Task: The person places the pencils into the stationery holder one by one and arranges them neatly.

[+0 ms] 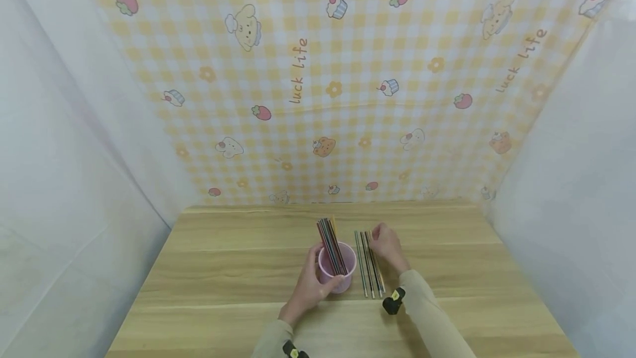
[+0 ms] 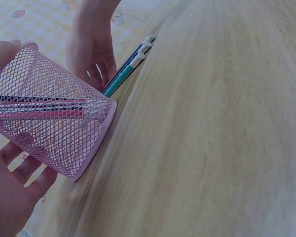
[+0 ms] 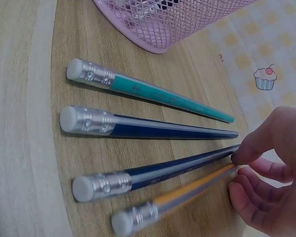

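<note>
My left hand [image 1: 309,289] grips a pink mesh pencil cup [image 2: 54,98], fingers around its far side and thumb over the near rim. Several pencils [image 1: 330,242] stand in the cup, leaning left. To its right, a teal pencil [image 3: 163,97], a dark blue pencil [image 3: 172,129] and another dark blue pencil [image 3: 172,165] lie side by side, white erasers toward me. My right hand [image 1: 387,245] pinches the far end of a yellow pencil [image 3: 187,195], the rightmost in the row. Its eraser end appears slightly blurred in the right wrist view.
The wooden table [image 1: 208,291] carries the cup and pencils. Behind it hangs a yellow checked cloth [image 1: 372,126] with cartoon prints. White sheets [image 1: 74,181] close off the left and right sides.
</note>
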Demonstrator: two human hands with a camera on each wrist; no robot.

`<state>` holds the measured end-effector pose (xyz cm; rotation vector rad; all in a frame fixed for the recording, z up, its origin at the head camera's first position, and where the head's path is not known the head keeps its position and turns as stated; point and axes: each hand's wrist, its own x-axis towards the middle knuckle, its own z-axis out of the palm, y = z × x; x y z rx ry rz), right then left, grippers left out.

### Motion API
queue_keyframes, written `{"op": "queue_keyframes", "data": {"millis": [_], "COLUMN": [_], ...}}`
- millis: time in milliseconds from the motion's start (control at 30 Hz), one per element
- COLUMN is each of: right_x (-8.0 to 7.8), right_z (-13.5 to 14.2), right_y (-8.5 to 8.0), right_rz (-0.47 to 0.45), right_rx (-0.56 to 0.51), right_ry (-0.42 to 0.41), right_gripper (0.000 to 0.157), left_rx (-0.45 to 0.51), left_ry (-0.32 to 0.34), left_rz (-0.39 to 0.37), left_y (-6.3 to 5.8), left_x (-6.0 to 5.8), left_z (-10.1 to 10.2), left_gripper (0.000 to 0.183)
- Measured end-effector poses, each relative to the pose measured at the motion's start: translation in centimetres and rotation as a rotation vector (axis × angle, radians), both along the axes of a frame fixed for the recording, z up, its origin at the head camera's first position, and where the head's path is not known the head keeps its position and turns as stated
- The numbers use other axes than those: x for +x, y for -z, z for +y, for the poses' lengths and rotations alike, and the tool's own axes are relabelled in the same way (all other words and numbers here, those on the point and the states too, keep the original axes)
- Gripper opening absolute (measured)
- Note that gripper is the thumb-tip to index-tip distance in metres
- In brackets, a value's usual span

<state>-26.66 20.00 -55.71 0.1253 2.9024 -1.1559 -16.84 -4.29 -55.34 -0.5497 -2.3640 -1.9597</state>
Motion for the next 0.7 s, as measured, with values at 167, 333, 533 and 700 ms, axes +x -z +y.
{"op": "queue_keyframes", "data": {"millis": [167,333,533,700], "right_x": [-0.1,-0.2,-0.1,-0.1], "right_z": [0.0,0.3,0.8,1.3], "right_y": [0.1,-0.1,-0.6,-1.0], "right_rz": [-0.032,-0.039,-0.085,-0.119], "right_rx": [0.046,0.089,0.11,0.064], "right_ry": [-0.006,-0.013,-0.041,-0.049], "right_gripper": [0.03,0.026,0.027,0.03], "left_rx": [0.002,0.022,0.02,0.002], "left_ry": [0.005,0.006,0.012,0.001], "left_rz": [0.002,-0.01,-0.012,0.001], "left_y": [-0.8,-0.6,-0.7,0.7], "left_x": [0.4,0.4,0.3,-0.3], "left_z": [-0.2,-0.2,-0.2,0.0], "left_gripper": [0.086,0.085,0.085,0.087]}}
